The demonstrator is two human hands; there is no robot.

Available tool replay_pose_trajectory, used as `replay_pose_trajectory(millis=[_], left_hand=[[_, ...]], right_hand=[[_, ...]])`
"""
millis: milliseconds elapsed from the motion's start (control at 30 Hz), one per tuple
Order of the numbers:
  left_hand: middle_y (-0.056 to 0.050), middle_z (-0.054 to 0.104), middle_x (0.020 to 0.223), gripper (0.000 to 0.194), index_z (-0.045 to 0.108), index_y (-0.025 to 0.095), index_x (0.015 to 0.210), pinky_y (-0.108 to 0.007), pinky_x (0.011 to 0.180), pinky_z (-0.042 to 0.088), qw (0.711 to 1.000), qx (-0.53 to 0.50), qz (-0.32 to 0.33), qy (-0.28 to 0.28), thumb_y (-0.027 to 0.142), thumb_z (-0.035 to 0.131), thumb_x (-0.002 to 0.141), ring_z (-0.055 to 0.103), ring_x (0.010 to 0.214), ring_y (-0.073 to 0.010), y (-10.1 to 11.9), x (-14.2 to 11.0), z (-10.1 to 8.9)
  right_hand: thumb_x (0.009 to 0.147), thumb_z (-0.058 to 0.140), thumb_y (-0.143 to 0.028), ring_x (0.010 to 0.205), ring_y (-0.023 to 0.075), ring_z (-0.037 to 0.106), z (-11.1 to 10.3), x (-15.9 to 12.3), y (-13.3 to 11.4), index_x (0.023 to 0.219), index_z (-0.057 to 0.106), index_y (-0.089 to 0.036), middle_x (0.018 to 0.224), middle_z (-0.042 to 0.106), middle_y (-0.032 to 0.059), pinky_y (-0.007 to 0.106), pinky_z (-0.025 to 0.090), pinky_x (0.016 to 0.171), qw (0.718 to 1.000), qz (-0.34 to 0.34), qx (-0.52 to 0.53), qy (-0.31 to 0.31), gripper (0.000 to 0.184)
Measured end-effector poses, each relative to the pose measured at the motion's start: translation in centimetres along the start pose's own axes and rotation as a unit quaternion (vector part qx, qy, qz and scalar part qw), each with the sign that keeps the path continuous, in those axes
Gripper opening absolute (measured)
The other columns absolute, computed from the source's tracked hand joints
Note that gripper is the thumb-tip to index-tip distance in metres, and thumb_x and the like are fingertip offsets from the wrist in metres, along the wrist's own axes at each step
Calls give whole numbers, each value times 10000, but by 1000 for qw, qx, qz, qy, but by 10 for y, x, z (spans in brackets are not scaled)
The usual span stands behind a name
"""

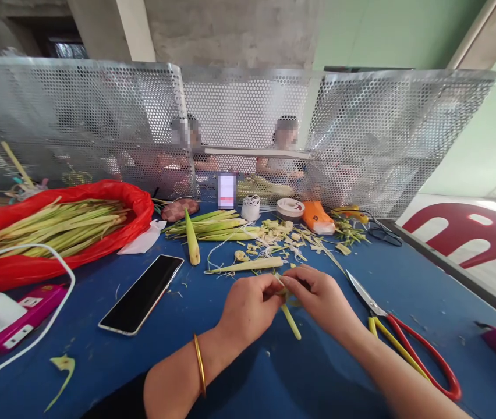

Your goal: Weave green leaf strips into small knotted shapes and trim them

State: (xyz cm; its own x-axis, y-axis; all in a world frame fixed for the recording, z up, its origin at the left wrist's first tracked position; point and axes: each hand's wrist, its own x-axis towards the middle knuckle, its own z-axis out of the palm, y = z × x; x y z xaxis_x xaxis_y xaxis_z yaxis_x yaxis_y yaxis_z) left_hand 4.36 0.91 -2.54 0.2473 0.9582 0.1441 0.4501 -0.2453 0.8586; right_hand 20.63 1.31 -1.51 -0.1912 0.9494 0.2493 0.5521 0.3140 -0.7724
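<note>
My left hand [250, 302] and my right hand [315, 294] meet over the blue table, fingers closed in a pinch on a pale green leaf strip [290, 323]. One end of the strip hangs below my fingers; the part between the fingertips is mostly hidden. Just beyond lies a long pale rolled leaf cone [252, 266] with white thread beside it. A greener pointed leaf cone [192, 241] stands upright to the left. Cut leaf scraps [280, 233] are scattered behind. To the right rest large scissors [376, 311] with red and yellow handles.
On the left are a red bag [138, 203] of long leaves, a black phone [143, 297] and a purple power strip [42, 302] with a white cable. A thread spool [251, 208], tape roll [290, 208] and orange packet [318, 218] stand before a perforated metal screen [248, 99]. People sit behind it.
</note>
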Motion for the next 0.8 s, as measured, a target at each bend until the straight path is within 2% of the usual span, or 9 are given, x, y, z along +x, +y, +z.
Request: replay_pose_trajectory(millis=[67,167,300,400,500,600,700,800], left_hand=[[4,710,716,103,704,217,777,-228,594,424,1000,26,-2,-6,224,606,749,613,660,-149,2,-1,-2],[-4,707,714,108,708,207,777,-228,583,419,1000,8,-12,-22,214,611,731,611,648,-152,4,-1,-3],[-2,672,665,154,710,187,841,-230,537,409,996,-48,-48,-64,230,618,725,576,535,-135,7,0,-6],[19,628,622,173,706,186,858,-230,521,404,988,-74,-58,-119,247,590,747,549,480,-124,10,-1,-10],[28,567,543,153,666,187,656,-223,506,354,987,-45,-32,-152,236,563,759,531,491,-123,10,-2,-11],[37,506,477,211,597,193,531,-231,501,278,989,28,15,-144,205,592,742,457,488,-113,11,-5,-11],[26,528,510,211,617,205,548,-241,535,275,982,75,90,-147,199,602,758,457,528,-125,13,-7,-10],[6,594,605,173,666,217,632,-240,579,310,973,77,139,-167,199,589,786,524,607,-145,17,-10,-11]], right_hand=[[819,537,-389,589,146,508,-2,2,1,681,628,-197,616,561,-6,250,371,528,999,34,25,-15,253],[768,579,-393,536,127,437,-4,2,2,656,600,-194,559,496,-30,240,329,491,997,57,48,0,229],[824,527,-390,577,136,462,-6,0,-3,696,603,-196,605,544,-13,249,356,540,998,22,30,52,244],[852,495,-376,574,137,471,-6,-2,-5,702,572,-202,596,542,-16,251,374,555,997,0,14,74,243],[854,499,-354,547,130,453,-6,-1,-3,697,570,-205,569,520,-28,243,362,530,999,-1,-10,41,228],[837,527,-325,544,124,447,-7,1,-1,694,588,-203,569,521,-34,242,355,535,1000,10,-10,-20,197],[812,542,-313,565,121,455,-6,2,1,650,570,-194,587,532,-32,239,357,542,997,29,25,-72,203],[802,551,-337,532,108,427,-5,3,2,623,529,-194,558,491,-48,226,335,499,994,53,71,-67,230]])
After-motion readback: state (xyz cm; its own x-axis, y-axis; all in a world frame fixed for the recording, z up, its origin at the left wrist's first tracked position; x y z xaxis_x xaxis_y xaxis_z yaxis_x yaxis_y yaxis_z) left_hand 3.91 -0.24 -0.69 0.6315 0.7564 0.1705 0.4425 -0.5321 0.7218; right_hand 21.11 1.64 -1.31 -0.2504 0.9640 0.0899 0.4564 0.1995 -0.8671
